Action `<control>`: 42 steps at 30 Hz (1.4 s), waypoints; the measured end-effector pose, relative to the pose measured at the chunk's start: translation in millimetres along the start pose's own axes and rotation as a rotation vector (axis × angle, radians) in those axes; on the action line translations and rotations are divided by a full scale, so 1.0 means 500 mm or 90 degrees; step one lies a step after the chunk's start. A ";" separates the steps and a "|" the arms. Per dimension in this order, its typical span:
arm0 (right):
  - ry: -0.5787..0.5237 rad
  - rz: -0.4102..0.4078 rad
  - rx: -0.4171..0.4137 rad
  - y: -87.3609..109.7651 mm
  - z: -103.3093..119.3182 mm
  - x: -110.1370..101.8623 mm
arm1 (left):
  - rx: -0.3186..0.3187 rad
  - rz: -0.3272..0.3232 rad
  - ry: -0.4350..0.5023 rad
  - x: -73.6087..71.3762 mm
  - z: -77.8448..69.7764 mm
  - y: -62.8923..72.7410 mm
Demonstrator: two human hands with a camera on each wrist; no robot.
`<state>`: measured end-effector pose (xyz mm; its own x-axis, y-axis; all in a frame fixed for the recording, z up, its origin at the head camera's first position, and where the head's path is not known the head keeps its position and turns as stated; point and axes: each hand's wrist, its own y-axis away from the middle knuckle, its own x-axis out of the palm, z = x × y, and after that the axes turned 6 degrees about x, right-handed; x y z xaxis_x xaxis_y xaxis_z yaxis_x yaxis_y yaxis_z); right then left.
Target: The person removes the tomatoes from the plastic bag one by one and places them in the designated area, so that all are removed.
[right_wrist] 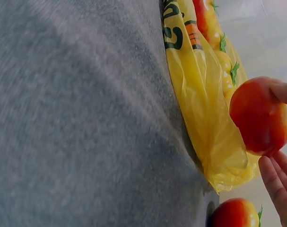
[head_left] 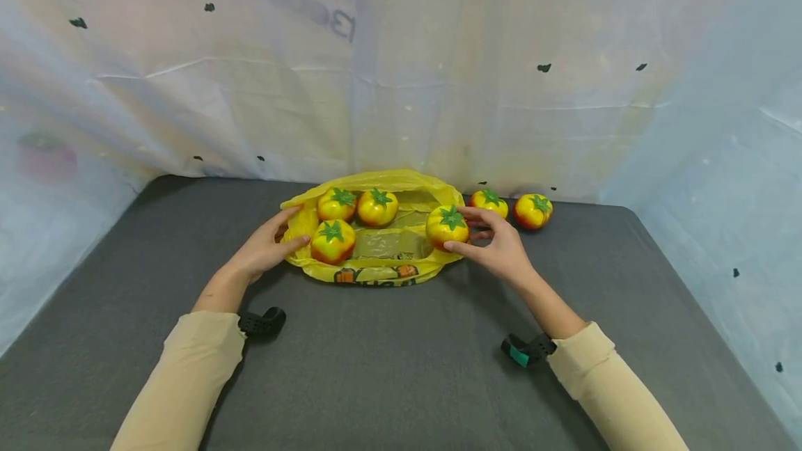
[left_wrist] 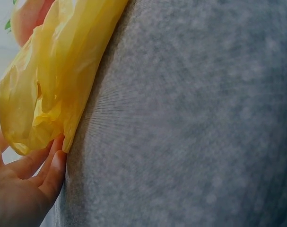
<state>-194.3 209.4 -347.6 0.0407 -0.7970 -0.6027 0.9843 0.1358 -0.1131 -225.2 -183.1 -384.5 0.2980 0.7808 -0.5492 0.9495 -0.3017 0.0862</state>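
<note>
A yellow plastic bag (head_left: 376,275) lies spread with its mouth up on the dark table. Inside its left half sit three shiny yellow-red toy tomatoes with green star-shaped tops: one at the back left (head_left: 336,204), another beside it (head_left: 377,207), and one in front (head_left: 333,241). My left hand (head_left: 266,246) holds the bag's left end, thumb and fingers on either side of the plastic in the left wrist view. Between thumb and fingers, my right hand (head_left: 498,242) grips another toy tomato (head_left: 446,227) over the bag's right end. Its red underside shows in the right wrist view.
Two more toy tomatoes, one nearer the bag (head_left: 489,203) and one farther right (head_left: 533,211), rest at the table's back edge. The dark cloth-covered table (head_left: 388,367) stretches toward me. Pale plastic sheeting (head_left: 438,117) hangs behind and at both sides.
</note>
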 end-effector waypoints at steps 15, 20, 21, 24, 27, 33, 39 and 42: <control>0.017 -0.041 0.010 0.022 -0.018 -0.027 | 0.005 0.005 -0.008 -0.001 0.000 0.003; 0.019 -0.049 0.033 0.030 -0.026 -0.039 | 0.005 0.009 -0.009 -0.001 -0.001 0.004; 0.019 -0.050 0.036 0.031 -0.028 -0.042 | 0.005 0.010 -0.009 -0.002 -0.001 0.004; 0.021 -0.053 0.041 0.035 -0.035 -0.049 | 0.007 0.011 -0.008 -0.002 -0.001 0.004; 0.029 -0.056 0.047 0.038 -0.043 -0.057 | 0.008 0.013 -0.010 -0.002 -0.001 0.004; 0.046 -0.062 0.070 0.046 -0.057 -0.073 | 0.011 0.011 -0.014 -0.001 -0.001 0.006; 0.074 -0.072 0.074 0.053 -0.072 -0.088 | 0.012 0.009 -0.013 0.000 -0.002 0.005; 0.071 -0.075 0.074 0.055 -0.077 -0.095 | 0.010 0.010 -0.011 -0.001 -0.003 0.003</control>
<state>-175.5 273.5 -352.5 -0.0889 -0.7326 -0.6748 0.9946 -0.0289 -0.0997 -223.5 -182.9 -382.9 0.3116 0.7657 -0.5626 0.9428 -0.3232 0.0823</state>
